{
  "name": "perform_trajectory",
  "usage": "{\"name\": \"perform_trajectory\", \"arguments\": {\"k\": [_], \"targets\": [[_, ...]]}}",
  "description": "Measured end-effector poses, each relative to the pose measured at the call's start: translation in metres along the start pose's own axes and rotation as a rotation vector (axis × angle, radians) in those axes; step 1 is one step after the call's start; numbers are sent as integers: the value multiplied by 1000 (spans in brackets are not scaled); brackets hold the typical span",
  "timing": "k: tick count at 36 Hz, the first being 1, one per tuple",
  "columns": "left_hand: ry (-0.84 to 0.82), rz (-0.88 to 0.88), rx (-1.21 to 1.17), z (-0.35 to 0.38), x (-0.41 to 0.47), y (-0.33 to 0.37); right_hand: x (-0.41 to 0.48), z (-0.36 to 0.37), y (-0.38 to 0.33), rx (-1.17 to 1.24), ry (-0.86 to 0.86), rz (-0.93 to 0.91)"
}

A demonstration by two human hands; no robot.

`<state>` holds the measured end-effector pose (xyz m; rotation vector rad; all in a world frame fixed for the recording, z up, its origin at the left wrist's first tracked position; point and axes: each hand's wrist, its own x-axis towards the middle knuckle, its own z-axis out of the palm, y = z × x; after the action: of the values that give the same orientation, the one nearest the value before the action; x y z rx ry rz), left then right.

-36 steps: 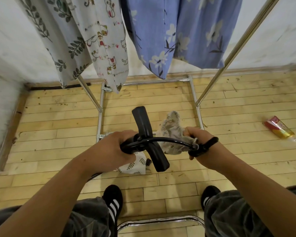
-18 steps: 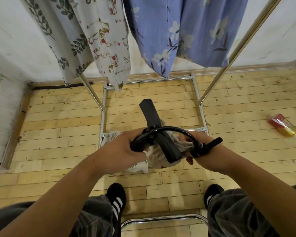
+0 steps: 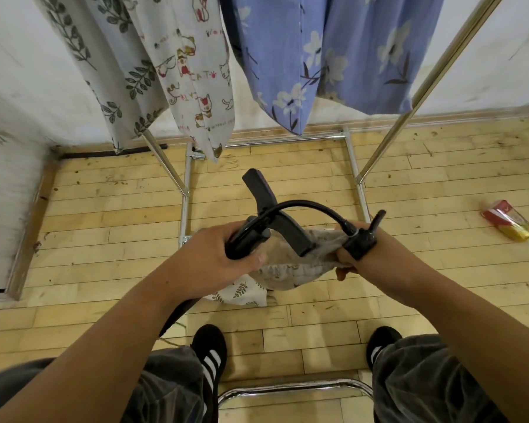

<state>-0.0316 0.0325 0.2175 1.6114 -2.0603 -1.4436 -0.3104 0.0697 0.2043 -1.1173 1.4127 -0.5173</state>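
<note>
Left hand: the left hand (image 3: 217, 257) is clenched round the lower end of the black tool (image 3: 266, 193), just where the hose (image 3: 312, 206) leaves it. It is held in front of the rack (image 3: 287, 141), above the near edge of the rack's base frame.
Right hand: the right hand (image 3: 371, 259) is closed on a bunched grey cloth (image 3: 290, 270), and the hose's end fitting (image 3: 362, 239) is pinned against the same hand. It is held level with the left hand, near the rack's right base tube.
Black tool: the flat bar is slanted up and away toward the rack's back rail, and the hose is arched over it from one hand to the other.
Grey cloth: it is gathered under the bar and touches it, sagging between the two hands above the rack's base.
Work in hand: wiping of the tool with the cloth is judged to be under way.
Done: tool and cloth are both lifted off the floor (image 3: 104, 224) and brought together.
Left: how much of the bar and hose has been wiped cannot be told. The upper bar is uncovered, and the hose arch is not touched by the cloth.
Around: a leaf-print cloth (image 3: 242, 293) is lying on the floor at the near edge of the rack's base. Three garments (image 3: 333, 56) are hung on the rack. A red packet (image 3: 509, 224) lies well to the right of the rack.
</note>
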Motion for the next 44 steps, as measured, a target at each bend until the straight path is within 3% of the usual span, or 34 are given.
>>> {"name": "perform_trajectory", "arguments": {"k": [6, 12, 30, 44], "targets": [[8, -72, 108, -1, 0, -3, 3, 2, -5, 312, 27, 131], [-31, -123, 163, -2, 1, -5, 4, -3, -3, 492, 39, 147], [116, -149, 305, -8, 11, -18, 7, -6, -6, 559, 137, 206], [118, -134, 289, -7, 12, -23, 2, -8, -17, 841, 248, 261]]}}
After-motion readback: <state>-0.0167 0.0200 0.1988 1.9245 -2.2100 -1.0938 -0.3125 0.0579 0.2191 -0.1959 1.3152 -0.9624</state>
